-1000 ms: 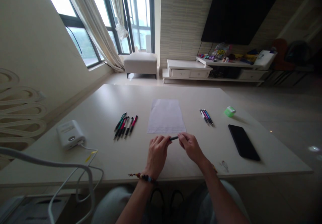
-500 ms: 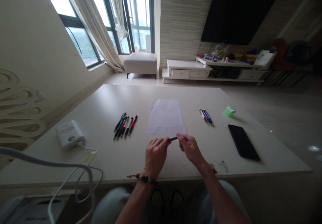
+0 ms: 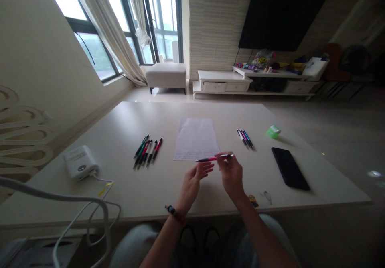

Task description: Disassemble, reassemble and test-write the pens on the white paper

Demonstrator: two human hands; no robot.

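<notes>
In the head view my right hand [image 3: 232,176] pinches a pink pen [image 3: 211,159] near its clicker end, its dark tip aimed to the left. The pen lies almost level over the lower edge of a white sheet of paper [image 3: 197,136], which has small lines along its bottom. Just below the pen's tip half is my left hand [image 3: 194,179], fingers stretched out and holding nothing; whether it touches the pen I cannot tell. To the left several pens [image 3: 148,152] lie side by side, green, pink and white. A smaller group of pens [image 3: 246,139] lies right of the paper.
On the white table [image 3: 120,119], a black phone [image 3: 290,168] and a small green item [image 3: 273,131] lie to the right. A yellow cartoon trinket [image 3: 253,200] is near the front edge. At left stands a white boxy device [image 3: 80,163] with a cable [image 3: 102,178].
Both hands were closed around the pen's two ends. My left hand has let go and opened; my right hand has raised the pen slightly, so its pink barrel shows.
</notes>
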